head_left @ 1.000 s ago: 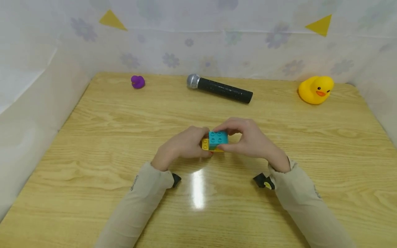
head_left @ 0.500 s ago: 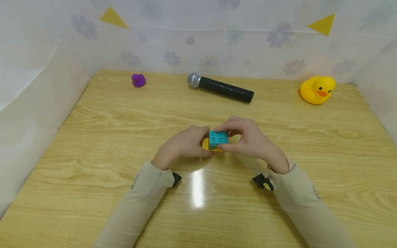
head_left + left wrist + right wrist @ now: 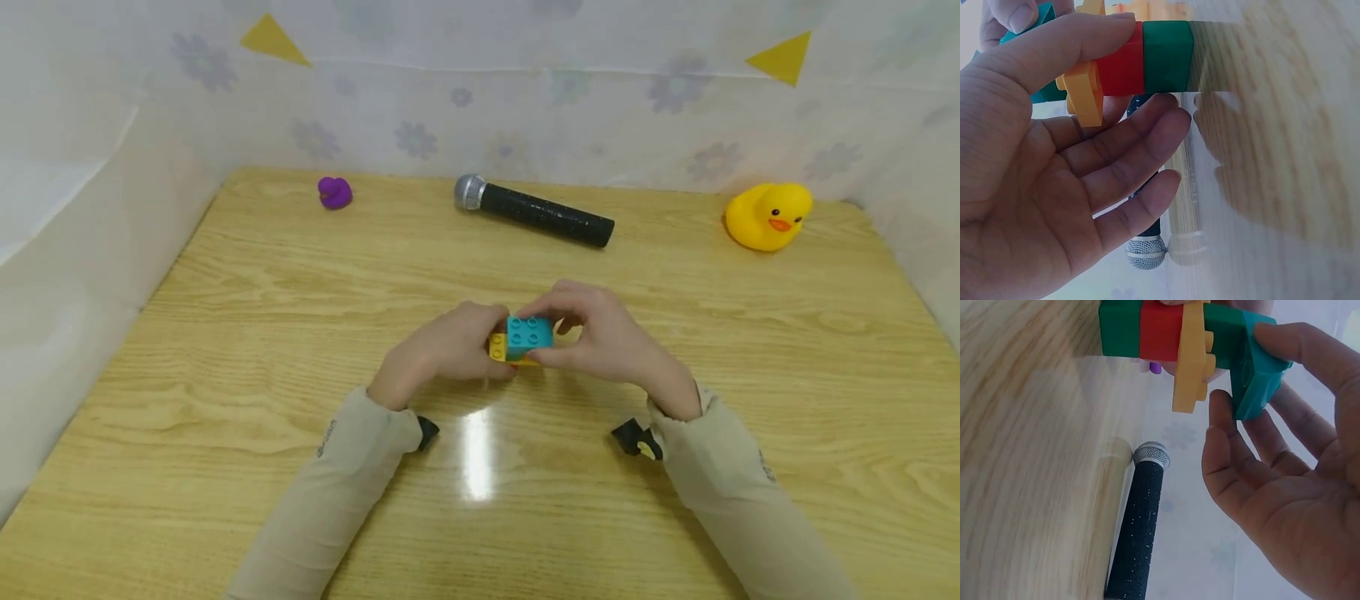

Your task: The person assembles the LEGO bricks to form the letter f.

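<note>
A small tower of toy building bricks stands on the table between both hands. From the table up, the right wrist view shows a green brick (image 3: pixel 1120 330), a red brick (image 3: pixel 1160 332), a wider yellow brick (image 3: pixel 1190 378), another green brick (image 3: pixel 1225 339) and a tapered teal brick (image 3: pixel 1254 378) on top. My left hand (image 3: pixel 450 343) pinches the tower around the red brick, its thumb across the front and its other fingers loosely extended. With thumb and fingertips, my right hand (image 3: pixel 600 337) holds the teal brick, whose studs face up. The yellow brick sticks out to the left beneath it.
Along the table's (image 3: pixel 225 517) back edge lie a purple toy duck (image 3: pixel 334 192), a black microphone (image 3: pixel 536 210) with a silver head, and a larger yellow rubber duck (image 3: pixel 768 217). A flowered white curtain (image 3: pixel 510 92) hangs behind them.
</note>
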The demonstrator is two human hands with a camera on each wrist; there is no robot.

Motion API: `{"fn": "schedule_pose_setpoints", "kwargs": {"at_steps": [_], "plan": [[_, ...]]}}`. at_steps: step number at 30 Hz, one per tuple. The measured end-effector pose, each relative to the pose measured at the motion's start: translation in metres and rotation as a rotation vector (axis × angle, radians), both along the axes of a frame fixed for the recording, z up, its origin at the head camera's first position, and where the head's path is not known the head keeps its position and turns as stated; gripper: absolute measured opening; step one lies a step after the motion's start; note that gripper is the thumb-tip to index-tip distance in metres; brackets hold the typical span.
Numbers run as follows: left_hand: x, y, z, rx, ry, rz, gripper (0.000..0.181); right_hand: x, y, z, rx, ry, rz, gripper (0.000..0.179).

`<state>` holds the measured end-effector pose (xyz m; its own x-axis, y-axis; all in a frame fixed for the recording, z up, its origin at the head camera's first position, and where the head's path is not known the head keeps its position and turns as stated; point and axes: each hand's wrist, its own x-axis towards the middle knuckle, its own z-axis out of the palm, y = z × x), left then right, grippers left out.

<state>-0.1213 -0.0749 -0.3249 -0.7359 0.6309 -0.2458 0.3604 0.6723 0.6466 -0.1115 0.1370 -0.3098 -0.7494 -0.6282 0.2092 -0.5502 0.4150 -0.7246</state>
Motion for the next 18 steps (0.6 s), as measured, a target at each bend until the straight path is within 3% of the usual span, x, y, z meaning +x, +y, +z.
{"fn": "schedule_pose_setpoints", "kwargs": {"at_steps": [18], "plan": [[0.0008,-0.0004,-0.0005,0.0,0.013,0.029,0.033,-0.0052,0.0035,-0.0054,0.025,0.035,0.016,0.041]]}}
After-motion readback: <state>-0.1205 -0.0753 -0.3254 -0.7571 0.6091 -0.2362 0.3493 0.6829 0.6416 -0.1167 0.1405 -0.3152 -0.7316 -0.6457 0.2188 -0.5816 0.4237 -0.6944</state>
